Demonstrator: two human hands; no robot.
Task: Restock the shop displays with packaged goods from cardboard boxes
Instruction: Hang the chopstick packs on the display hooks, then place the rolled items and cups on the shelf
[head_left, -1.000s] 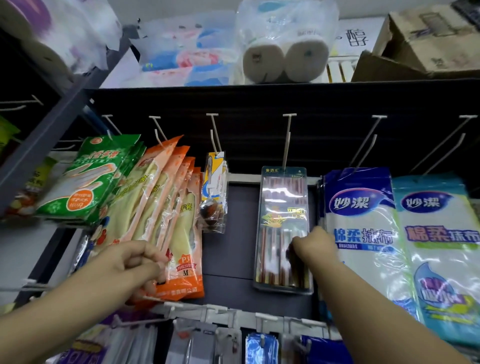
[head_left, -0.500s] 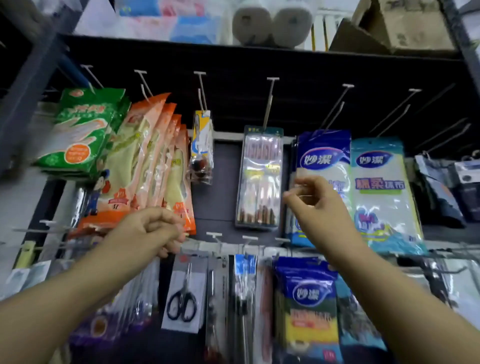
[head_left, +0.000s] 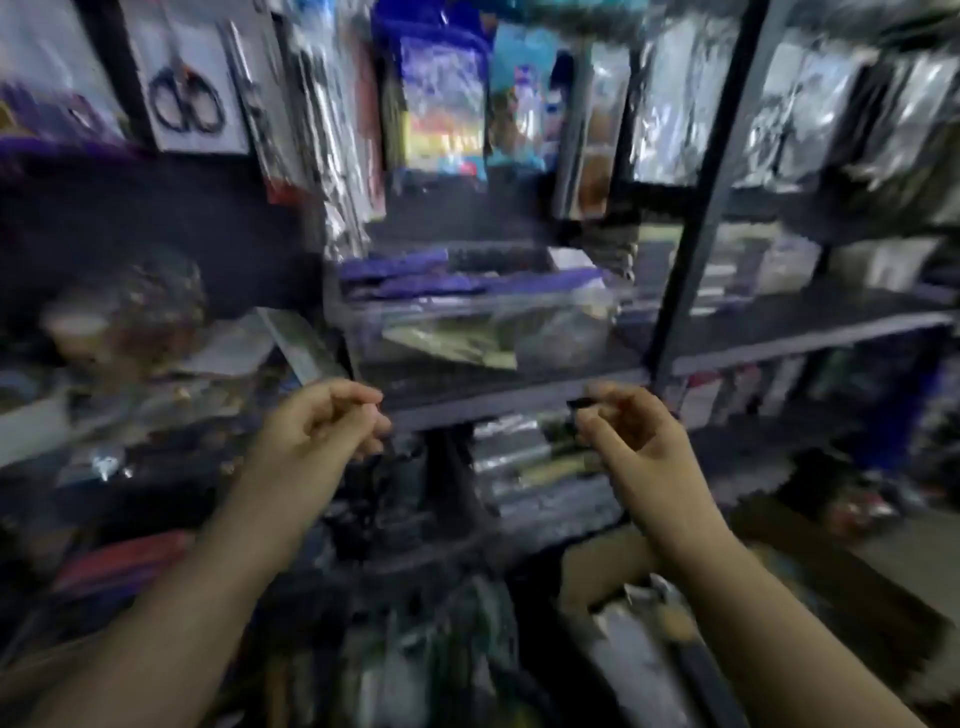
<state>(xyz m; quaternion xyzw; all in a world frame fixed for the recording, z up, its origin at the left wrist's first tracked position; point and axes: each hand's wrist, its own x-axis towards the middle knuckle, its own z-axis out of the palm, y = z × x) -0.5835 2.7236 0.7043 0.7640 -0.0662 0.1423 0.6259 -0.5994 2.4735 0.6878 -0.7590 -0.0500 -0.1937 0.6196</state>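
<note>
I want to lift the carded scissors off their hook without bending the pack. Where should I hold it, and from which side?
Judging from a blurred frame: pinch the white card of the scissors pack at its lower edge, coming from the front and below. The card hangs flat facing outward, and that edge looks free, while other hanging packs crowd its right side. Its hook is out of view above, so ease it upward and outward.

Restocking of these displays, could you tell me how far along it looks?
Done: carded scissors hang with other packets up top. In hand: nothing clear; left hand and right hand are loosely curled before the shelf. Left: blurred packaged goods lie below.
</note>
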